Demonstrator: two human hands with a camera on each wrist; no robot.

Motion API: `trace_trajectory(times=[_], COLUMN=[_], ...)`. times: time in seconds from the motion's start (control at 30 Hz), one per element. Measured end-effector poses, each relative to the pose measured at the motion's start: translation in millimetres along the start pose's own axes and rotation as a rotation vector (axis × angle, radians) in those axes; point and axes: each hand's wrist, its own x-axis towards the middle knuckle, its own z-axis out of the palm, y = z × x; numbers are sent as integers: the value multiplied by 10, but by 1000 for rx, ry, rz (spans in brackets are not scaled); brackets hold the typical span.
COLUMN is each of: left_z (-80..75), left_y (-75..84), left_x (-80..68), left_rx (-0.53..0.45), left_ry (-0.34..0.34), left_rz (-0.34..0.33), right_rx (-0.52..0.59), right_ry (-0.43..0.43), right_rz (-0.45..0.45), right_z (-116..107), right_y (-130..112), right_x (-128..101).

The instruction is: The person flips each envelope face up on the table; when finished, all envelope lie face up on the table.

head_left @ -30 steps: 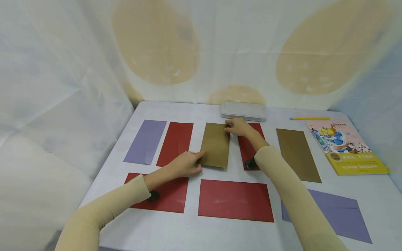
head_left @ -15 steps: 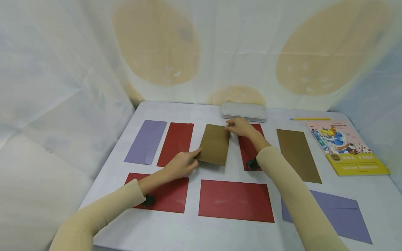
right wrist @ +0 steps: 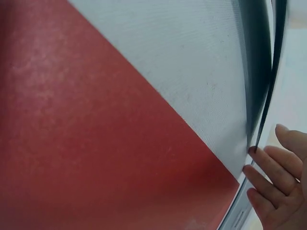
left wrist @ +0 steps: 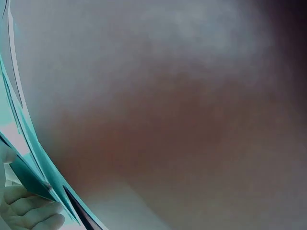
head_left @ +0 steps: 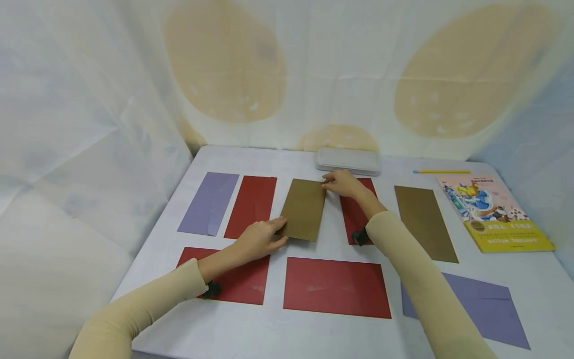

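A gold envelope (head_left: 303, 212) is between both hands near the middle of the table, its near end slightly raised. My left hand (head_left: 257, 241) grips its near left corner, thumb on one side and fingers on the other. At the far right corner, my right hand (head_left: 344, 184) holds the edge by its fingertips. In the left wrist view, fingers (left wrist: 36, 211) show beside the sheet, with odd colours and most of the picture blurred. The right wrist view shows the fingertips (right wrist: 256, 177) at the envelope's dark edge (right wrist: 263, 108).
Red envelopes (head_left: 337, 287) and purple envelopes (head_left: 208, 203) lie around, with another gold envelope (head_left: 426, 224) at right. A grey case (head_left: 348, 160) stands at the back. A yellow pencil (head_left: 444, 171) and a picture book (head_left: 495, 212) lie far right.
The near end of the gold envelope has shifted left, turning the envelope slightly. My left hand moved a little left, then back toward the envelope's corner; the right hand has hardly moved.
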Motion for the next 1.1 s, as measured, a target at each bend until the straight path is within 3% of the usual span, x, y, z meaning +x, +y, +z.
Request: trace_trajectory(times=[0.23,0.37,0.53,0.73,0.93,1.1], left_z=[38,45,58,74,63,49], left_y=[35,39,29,-14,-57,-74], left_x=[-12,-6,16,45,72,111], left_rx=[55,33,-27,-168,-354,-489], left_ry=[12,0,-16,-38,-30,-66], left_rz=[4,-9,-24,-29,-24,-55], right_rx=[40,103,193,273,312,357], right_ry=[-5,-14,50,134,172,204], right_rz=[4,14,10,-15,-33,-19], right_z=[-17,-64,-121,-182,-234,-278], right_y=[27,37,32,-25,-86,-142], right_x=[-7,-14,-35,-100,-155,-189])
